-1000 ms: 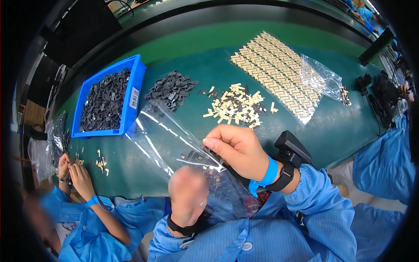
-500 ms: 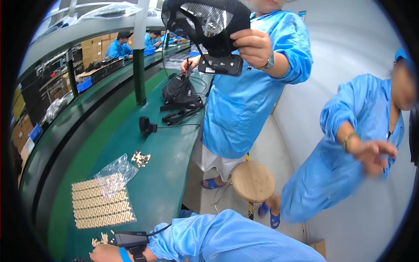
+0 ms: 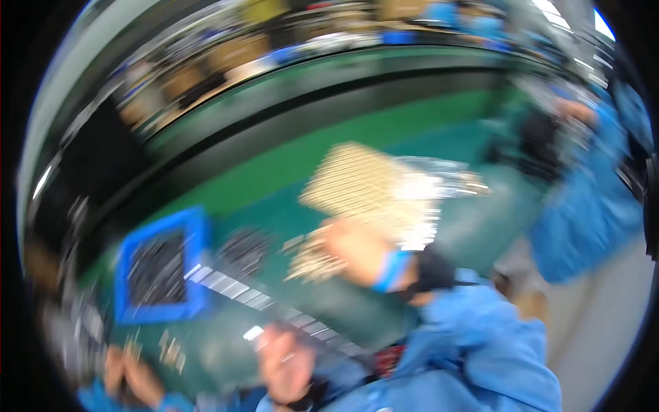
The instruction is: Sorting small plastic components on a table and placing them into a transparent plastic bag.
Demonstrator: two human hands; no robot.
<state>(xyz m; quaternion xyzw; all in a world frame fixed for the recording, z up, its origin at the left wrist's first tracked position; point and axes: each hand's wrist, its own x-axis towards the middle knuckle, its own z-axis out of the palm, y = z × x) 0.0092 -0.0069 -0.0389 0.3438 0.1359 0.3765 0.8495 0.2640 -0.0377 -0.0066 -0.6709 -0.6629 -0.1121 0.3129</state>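
Avoid scattering the cream pieces (image 3: 310, 259), heaped on the table (image 3: 480, 230) by the right hand (image 3: 357, 248), and creasing the clear plastic bag (image 3: 237, 290) near the left hand (image 3: 285, 364); cannot tell through blur either hand's grip or release.

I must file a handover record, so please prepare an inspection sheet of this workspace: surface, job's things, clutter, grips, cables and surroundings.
Surface: green table top, blurred.
Job's things: loose cream pieces; striped cream sheet beyond them; dark pieces heaped on the table, and dark contents in the blue bin.
Clutter: clear film with strong glare; clear plastic at the sheet's right side.
Left grip: near the clear film; whether it holds anything cannot be told.
Right grip: at the cream pieces; contact too blurred to tell.
Cables: nothing seen.
Surroundings: another person's hands at lower left; a blue sleeve at right.
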